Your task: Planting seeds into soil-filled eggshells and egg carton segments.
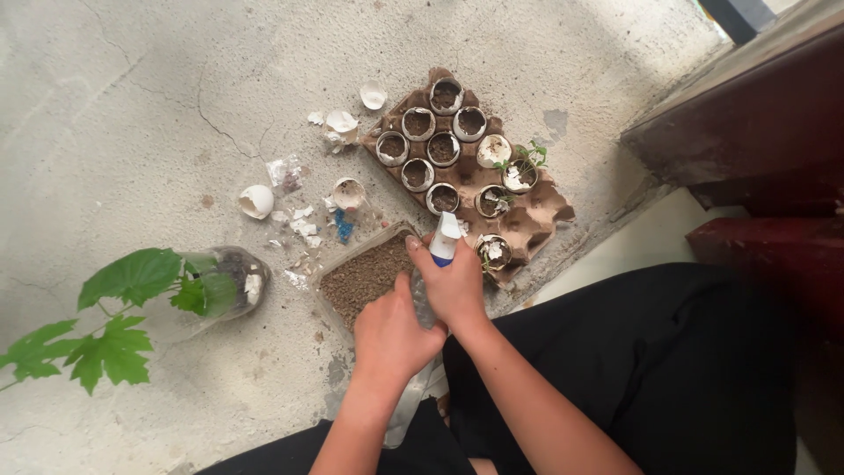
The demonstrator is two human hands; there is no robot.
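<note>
Brown moulded pulp, rough and dimpled, makes the egg carton [536, 215] that lies on the cracked, pale concrete floor [132, 97]. In its cups sit ten eggshell halves [443, 149], white outside; most are packed with dark crumbly soil, and two on the right side carry thin green seedlings [527, 158]. Four more broken shells [256, 200] lie loose on the concrete to the left of the carton, among small white chips.

The right hand [454, 286] is closed around the neck of a clear plastic spray bottle [440, 255] with a white and blue nozzle, which points at the carton's near edge. The left hand [393, 339] is wrapped around the bottle's body lower down, fingers curled shut on it. Just left of the hands lies a shallow clear tray [360, 280] of grainy brown soil, touching the carton's corner.

Further left a cut plastic container [230, 280] lies tipped, broad lobed leaves spilling out. A dark wooden ledge [730, 114] bounds the right side; open concrete spreads beyond the carton and to the left.
</note>
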